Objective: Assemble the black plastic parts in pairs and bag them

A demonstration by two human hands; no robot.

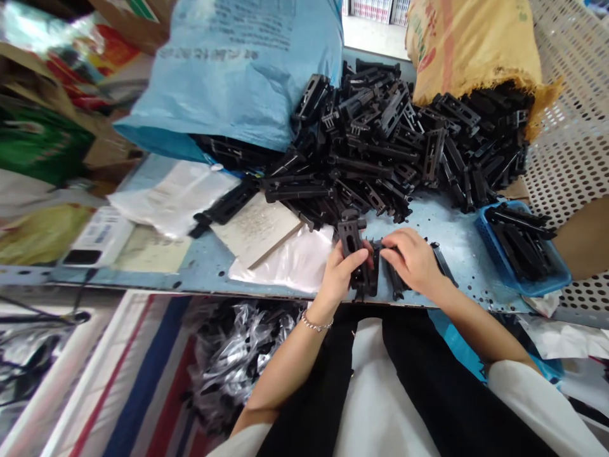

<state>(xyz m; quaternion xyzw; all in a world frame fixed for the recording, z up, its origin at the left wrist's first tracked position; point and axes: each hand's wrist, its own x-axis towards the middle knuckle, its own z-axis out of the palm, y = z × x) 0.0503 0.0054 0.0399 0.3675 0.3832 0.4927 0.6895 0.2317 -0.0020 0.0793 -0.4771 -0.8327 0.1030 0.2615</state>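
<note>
My left hand [346, 270] is closed around a long black slotted plastic part [351, 236], held upright near the bench's front edge. Beside it, my right hand [410, 259] has its thumb and fingers pinched together at the top of another dark part [394, 279]; whether it grips that part or something smaller I cannot make out. One more black part [443, 263] lies on the bench just right of my right hand. Beyond both hands spreads a large heap of similar black plastic parts [375, 152].
A blue sack [247, 70] and a yellow sack [471, 47] lie open behind the heap. On the right stands a blue basket [547, 289] of black parts, by a perforated panel [571, 108]. Left of my hands are a beige board [259, 228] and clear plastic bags [290, 260].
</note>
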